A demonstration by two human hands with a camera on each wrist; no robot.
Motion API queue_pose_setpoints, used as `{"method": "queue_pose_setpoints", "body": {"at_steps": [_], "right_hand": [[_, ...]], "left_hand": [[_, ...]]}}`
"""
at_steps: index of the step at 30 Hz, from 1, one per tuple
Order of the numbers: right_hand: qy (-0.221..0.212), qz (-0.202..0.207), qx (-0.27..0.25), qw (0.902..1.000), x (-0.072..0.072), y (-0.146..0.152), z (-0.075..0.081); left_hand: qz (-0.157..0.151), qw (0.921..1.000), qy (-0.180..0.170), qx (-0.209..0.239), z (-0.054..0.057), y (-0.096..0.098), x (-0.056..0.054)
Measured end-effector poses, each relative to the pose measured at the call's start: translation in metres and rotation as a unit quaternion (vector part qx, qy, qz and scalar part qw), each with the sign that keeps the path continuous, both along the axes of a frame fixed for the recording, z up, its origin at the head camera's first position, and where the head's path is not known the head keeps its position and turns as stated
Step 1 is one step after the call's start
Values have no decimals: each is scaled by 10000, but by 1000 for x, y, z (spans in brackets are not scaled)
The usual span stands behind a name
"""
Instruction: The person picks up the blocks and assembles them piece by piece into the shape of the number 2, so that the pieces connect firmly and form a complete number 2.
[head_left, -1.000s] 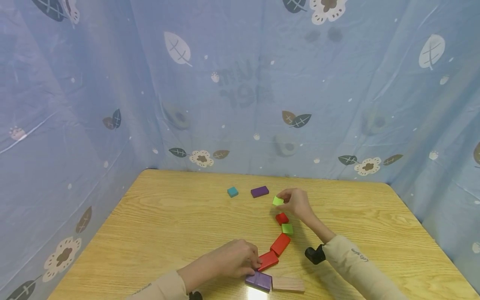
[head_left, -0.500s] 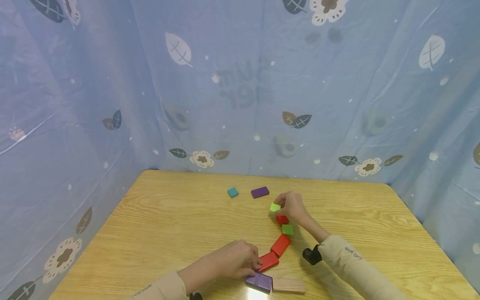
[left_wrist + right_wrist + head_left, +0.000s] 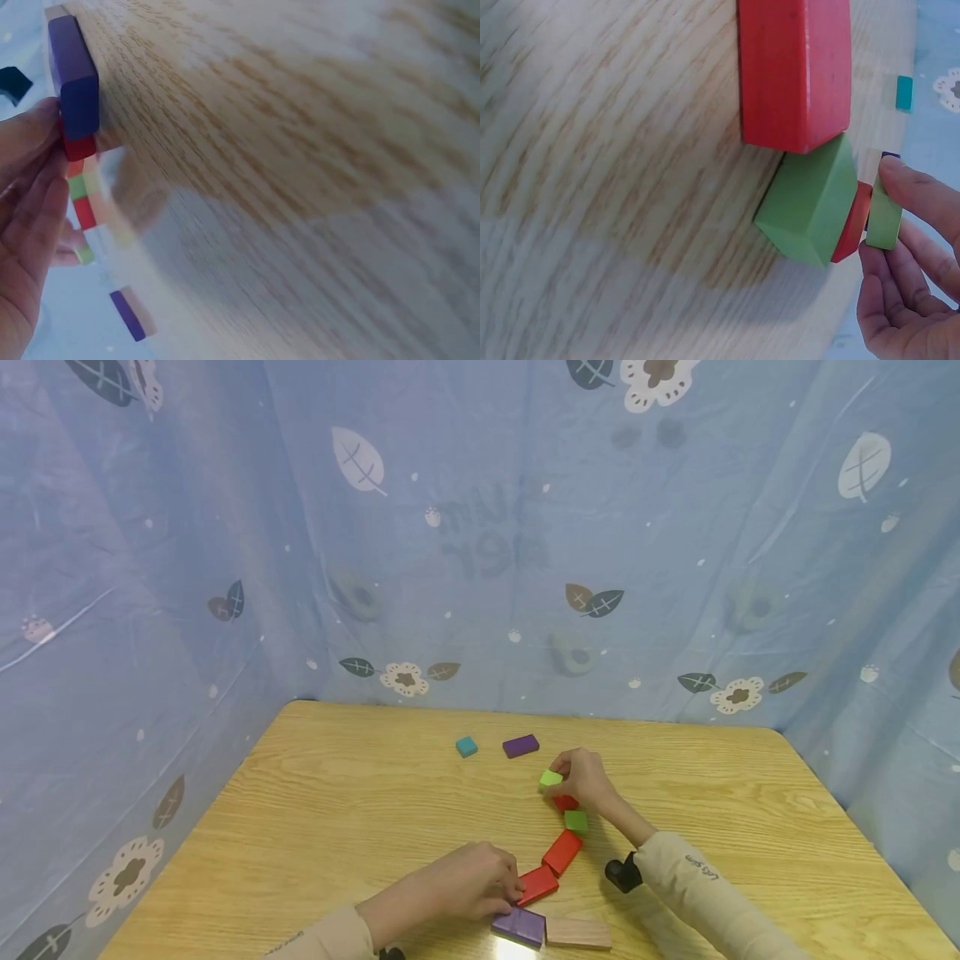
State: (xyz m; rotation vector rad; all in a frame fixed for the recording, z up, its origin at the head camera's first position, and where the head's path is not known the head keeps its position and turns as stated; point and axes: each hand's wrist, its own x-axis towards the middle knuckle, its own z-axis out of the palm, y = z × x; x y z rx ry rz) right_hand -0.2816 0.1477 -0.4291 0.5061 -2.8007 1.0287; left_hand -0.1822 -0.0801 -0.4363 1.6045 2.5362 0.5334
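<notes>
My right hand (image 3: pixel 587 781) pinches a light green block (image 3: pixel 551 778) between thumb and fingers. It holds the block at the far end of a curved row, beside a small red block (image 3: pixel 853 223) partly hidden by the hand in the head view. A darker green block (image 3: pixel 576 821) follows, then a long red block (image 3: pixel 562 852). My left hand (image 3: pixel 480 881) grips the left end of another red block (image 3: pixel 538 885), thumb on one side and fingers on the other. The thumb is close against a purple block (image 3: pixel 519 927).
A plain wooden block (image 3: pixel 578 933) lies right of the purple one. Farther back on the wooden table (image 3: pixel 360 793) lie a blue block (image 3: pixel 467 746) and a dark purple block (image 3: pixel 521 746). A patterned blue curtain (image 3: pixel 480 527) hangs behind the table.
My right hand has brought the light green block nearer and slightly left, down to the small red block at the row's end. My left hand has stayed in place.
</notes>
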Motion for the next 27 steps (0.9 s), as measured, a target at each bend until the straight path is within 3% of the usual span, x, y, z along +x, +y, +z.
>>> {"method": "queue_pose_setpoints", "body": {"at_steps": [8, 19, 27], "right_hand": [[17, -18, -148, 9999, -4, 1, -5], [26, 207, -13, 9998, 0, -3, -6], [-30, 93, 108, 9999, 0, -3, -8]], "left_hand": [[42, 10000, -22, 27, 0, 0, 0], [-13, 10000, 10, 94, 1, 0, 1], [15, 9999, -58, 94, 1, -1, 1]]}}
